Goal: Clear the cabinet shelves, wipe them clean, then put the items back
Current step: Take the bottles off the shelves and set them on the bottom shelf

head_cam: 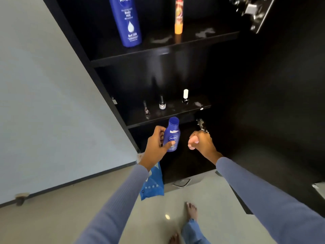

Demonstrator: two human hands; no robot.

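A small blue plastic Nivea bottle with a rounded blue cap (172, 135) is gripped around its middle by the left hand (158, 147), upright, just in front of the lower black shelf (175, 113). It is judged light, stiff and smooth, possibly slippery; the body is the best hold. The right hand (200, 140) is curled near a metal hinge (201, 125); whether anything is held cannot be told. Three small glass nail-polish bottles (161, 103), judged fragile, stand on that shelf. Contents are not visible. A large blue Nivea lotion bottle (127, 23) and a slim orange tube (178, 16) stand above.
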